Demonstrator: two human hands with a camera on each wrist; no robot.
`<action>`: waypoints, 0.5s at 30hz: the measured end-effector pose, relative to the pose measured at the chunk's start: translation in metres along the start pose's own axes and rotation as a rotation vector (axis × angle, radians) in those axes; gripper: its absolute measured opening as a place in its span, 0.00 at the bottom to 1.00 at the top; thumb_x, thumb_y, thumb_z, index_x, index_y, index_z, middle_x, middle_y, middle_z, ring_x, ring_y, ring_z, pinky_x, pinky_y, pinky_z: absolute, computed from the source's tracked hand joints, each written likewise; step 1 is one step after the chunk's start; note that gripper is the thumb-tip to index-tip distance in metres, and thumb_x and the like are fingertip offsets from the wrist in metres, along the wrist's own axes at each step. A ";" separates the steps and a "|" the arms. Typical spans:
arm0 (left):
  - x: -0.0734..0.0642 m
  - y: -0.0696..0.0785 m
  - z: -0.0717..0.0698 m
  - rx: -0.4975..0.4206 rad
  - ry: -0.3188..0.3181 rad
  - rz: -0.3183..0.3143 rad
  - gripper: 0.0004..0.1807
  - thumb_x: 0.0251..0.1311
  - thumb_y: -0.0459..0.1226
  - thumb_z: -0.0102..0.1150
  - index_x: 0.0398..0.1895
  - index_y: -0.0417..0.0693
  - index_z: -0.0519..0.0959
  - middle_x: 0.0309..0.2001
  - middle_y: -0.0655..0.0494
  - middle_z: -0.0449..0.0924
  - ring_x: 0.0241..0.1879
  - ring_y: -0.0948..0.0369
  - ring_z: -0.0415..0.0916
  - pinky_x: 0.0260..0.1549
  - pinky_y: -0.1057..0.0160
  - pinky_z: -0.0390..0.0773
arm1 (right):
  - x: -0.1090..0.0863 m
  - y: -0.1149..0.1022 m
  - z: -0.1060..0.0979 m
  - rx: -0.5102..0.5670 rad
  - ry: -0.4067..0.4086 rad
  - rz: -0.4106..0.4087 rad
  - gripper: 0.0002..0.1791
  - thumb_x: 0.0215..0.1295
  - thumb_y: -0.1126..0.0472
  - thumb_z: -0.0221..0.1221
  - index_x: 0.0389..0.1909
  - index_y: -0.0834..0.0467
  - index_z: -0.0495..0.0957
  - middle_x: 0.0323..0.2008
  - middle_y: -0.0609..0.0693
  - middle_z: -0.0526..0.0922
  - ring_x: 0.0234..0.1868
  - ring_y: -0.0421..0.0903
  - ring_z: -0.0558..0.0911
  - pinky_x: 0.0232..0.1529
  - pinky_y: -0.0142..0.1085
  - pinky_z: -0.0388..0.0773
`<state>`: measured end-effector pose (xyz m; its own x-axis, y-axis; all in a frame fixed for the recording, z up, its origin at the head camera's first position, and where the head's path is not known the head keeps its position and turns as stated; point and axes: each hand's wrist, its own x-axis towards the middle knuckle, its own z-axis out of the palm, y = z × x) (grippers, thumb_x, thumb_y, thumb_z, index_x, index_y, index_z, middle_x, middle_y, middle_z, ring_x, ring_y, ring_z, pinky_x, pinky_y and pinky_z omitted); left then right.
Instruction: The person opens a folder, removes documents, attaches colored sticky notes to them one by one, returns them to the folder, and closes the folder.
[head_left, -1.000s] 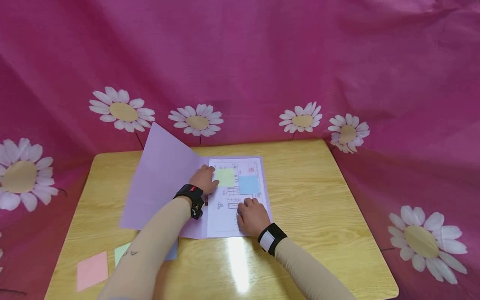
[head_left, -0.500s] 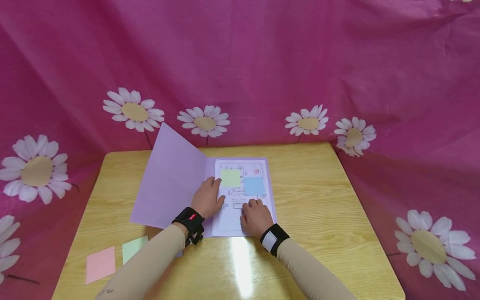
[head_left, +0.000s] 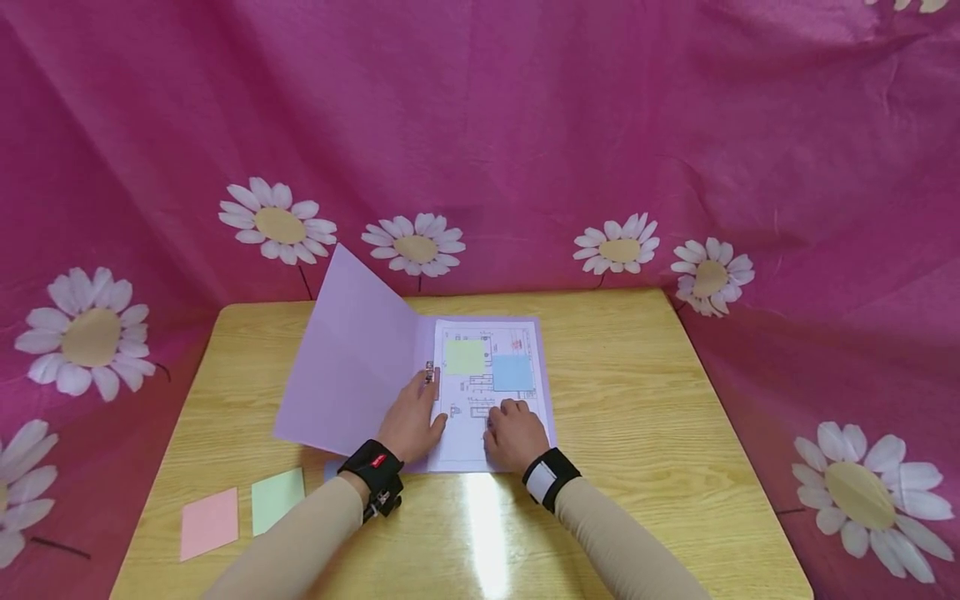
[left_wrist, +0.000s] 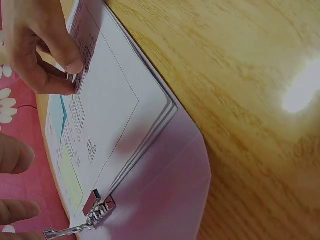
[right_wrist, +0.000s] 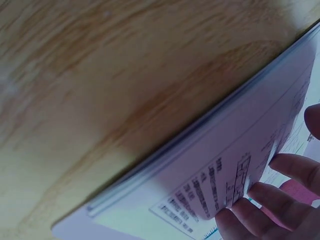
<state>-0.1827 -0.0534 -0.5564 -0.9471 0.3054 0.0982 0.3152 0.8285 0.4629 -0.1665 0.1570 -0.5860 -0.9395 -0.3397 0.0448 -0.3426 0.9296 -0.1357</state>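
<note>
Two hands rest on printed sheets in an open lilac folder at the frame's centre. The left hand lies flat by the metal clip; the right hand presses curled fingertips on the page. Green and blue notes sit farther up. Pink and green squares lie lower left on the table.

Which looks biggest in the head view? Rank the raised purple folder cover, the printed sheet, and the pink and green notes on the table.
1. purple folder cover
2. printed sheet
3. pink note and green note: alike, no ranking.
</note>
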 end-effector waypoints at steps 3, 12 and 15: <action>-0.003 0.000 0.001 -0.002 -0.015 -0.003 0.33 0.55 0.42 0.63 0.62 0.33 0.70 0.68 0.33 0.57 0.62 0.42 0.66 0.58 0.48 0.69 | 0.000 0.000 0.002 -0.002 -0.003 0.002 0.10 0.59 0.53 0.56 0.32 0.56 0.78 0.35 0.53 0.76 0.39 0.54 0.74 0.38 0.45 0.75; -0.020 -0.002 0.014 0.095 0.005 0.080 0.31 0.52 0.44 0.66 0.55 0.31 0.75 0.70 0.33 0.53 0.49 0.46 0.77 0.48 0.53 0.77 | 0.001 0.002 0.007 0.003 0.025 -0.009 0.10 0.58 0.53 0.56 0.31 0.56 0.78 0.33 0.53 0.75 0.39 0.55 0.75 0.37 0.45 0.76; -0.026 -0.002 0.017 0.110 0.032 0.110 0.32 0.50 0.45 0.68 0.54 0.30 0.76 0.69 0.32 0.54 0.59 0.44 0.70 0.56 0.51 0.71 | 0.001 0.003 0.008 -0.002 0.024 -0.008 0.10 0.58 0.53 0.56 0.31 0.56 0.78 0.33 0.53 0.75 0.39 0.55 0.75 0.37 0.45 0.76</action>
<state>-0.1579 -0.0544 -0.5750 -0.9072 0.3840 0.1716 0.4205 0.8375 0.3491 -0.1685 0.1584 -0.5939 -0.9366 -0.3434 0.0701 -0.3499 0.9272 -0.1337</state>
